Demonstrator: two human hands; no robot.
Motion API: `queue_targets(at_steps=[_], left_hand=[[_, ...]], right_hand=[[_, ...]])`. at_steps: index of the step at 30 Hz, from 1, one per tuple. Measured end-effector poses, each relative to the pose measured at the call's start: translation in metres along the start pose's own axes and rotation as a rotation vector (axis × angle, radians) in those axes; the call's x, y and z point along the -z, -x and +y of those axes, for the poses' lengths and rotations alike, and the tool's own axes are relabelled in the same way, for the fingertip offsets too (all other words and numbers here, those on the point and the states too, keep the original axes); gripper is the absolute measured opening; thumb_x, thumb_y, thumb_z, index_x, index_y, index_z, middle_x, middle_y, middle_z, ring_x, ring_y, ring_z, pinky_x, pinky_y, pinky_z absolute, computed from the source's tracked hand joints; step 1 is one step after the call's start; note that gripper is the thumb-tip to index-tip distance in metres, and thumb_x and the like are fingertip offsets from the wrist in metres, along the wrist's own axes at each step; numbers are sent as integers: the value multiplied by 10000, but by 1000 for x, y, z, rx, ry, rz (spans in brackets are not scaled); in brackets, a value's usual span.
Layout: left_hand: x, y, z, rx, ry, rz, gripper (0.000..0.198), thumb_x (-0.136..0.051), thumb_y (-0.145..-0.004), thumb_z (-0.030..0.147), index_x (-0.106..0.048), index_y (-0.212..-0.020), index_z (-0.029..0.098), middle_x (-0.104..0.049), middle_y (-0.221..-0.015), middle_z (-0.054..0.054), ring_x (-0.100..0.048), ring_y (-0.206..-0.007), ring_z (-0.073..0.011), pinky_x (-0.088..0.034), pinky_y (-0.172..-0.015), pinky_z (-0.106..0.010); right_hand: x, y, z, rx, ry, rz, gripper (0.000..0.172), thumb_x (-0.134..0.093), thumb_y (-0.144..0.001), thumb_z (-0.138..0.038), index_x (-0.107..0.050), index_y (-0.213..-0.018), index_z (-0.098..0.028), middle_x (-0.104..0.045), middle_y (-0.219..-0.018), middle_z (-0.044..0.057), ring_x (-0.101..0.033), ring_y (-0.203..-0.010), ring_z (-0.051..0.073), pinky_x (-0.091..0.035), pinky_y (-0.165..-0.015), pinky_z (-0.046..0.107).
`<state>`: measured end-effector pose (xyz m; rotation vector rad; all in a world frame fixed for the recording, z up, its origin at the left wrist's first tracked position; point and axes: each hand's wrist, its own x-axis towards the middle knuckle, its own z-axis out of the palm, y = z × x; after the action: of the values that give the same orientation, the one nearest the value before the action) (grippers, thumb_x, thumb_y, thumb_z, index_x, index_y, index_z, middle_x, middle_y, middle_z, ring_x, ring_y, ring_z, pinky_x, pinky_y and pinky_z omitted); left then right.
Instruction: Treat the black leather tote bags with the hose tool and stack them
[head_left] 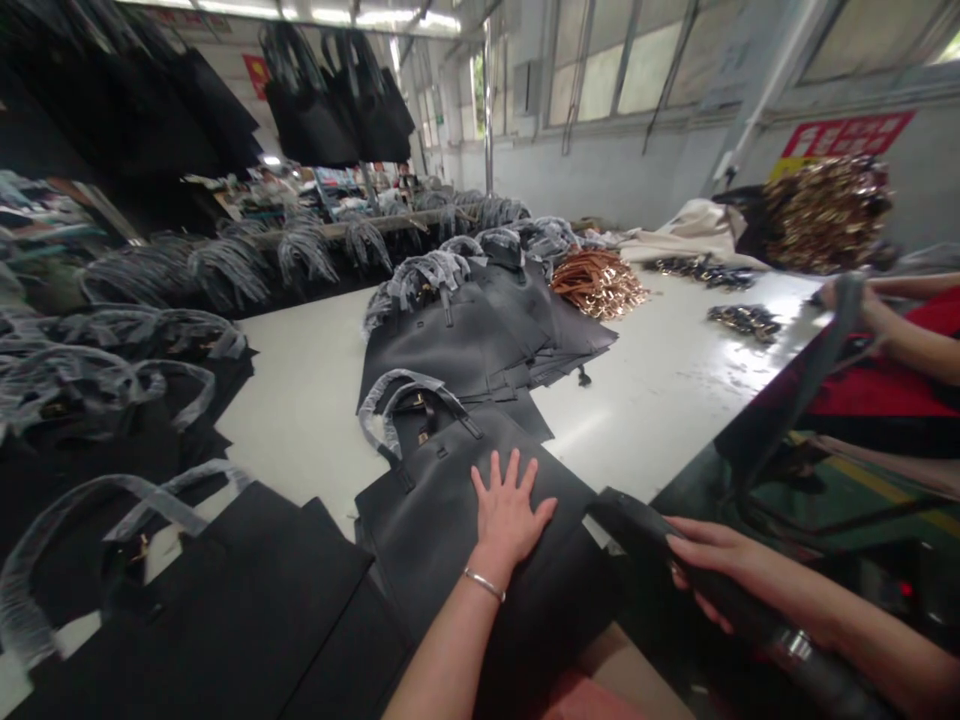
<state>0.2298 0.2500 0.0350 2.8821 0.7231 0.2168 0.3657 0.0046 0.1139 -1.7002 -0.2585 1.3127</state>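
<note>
My left hand (508,515) lies flat with spread fingers on a black handbag (431,500). This bag rests on the white table (300,375), its handles (384,415) wrapped in clear plastic and pointing away from me. My right hand (724,560) is closed around a long black tool with a flat nozzle (637,520); I cannot make out its exact kind. The nozzle's tip is close to the bag's right edge. To the left lies another black handbag (247,590), also with plastic-wrapped handles.
Beyond my left hand is a pile of black bags (465,325). Brown straps with gold clasps (596,280) and black straps (742,320) lie farther back. More bags hang from a rack (337,100). At the right, another person's hands hold a dark strap (840,310).
</note>
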Motion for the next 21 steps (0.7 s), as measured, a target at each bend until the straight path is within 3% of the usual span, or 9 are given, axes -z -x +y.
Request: queue_targets(at_steps=[4, 10, 18, 21], left_hand=[[3, 0, -1, -11, 20, -25, 686, -287, -898, 706, -324, -1480, 344, -240, -1576, -17, -99, -1444, -383, -103, -1115, -671], [7, 3, -4, -23, 137, -2, 706, -304, -886, 720, -359, -1465, 321, -256, -1570, -38, -97, -1448, -380, -68, -1116, -683], [11, 46, 10, -91, 283, -48, 692, -429, -871, 682, -366, -1458, 320, -260, -1567, -52, -83, -1451, -382, -38, -1100, -718], [29, 58, 1, -51, 434, -65, 601, -547, -872, 551, -461, -1400, 278, -375, -1509, -81, -273, -1406, -355, -149, -1126, -672]], right_hand=[[-4, -25, -14, 11, 32, -42, 687, -672, -825, -530, -445, -1382, -200, -645, -669, -5, -600, -442, 136, -492, -364, 200], [-21, -55, -18, 230, 51, 173, 842, -764, -723, -510, -399, -1407, -180, -609, -639, -31, -572, -444, 144, -483, -366, 224], [-27, -62, -4, 301, 173, 120, 1017, -776, -657, -568, -327, -1455, -123, -672, -688, 11, -538, -416, 157, -476, -375, 277], [-30, -68, 4, 326, 219, 116, 1022, -771, -662, -565, -316, -1458, -112, -710, -785, 50, -544, -424, 156, -478, -379, 282]])
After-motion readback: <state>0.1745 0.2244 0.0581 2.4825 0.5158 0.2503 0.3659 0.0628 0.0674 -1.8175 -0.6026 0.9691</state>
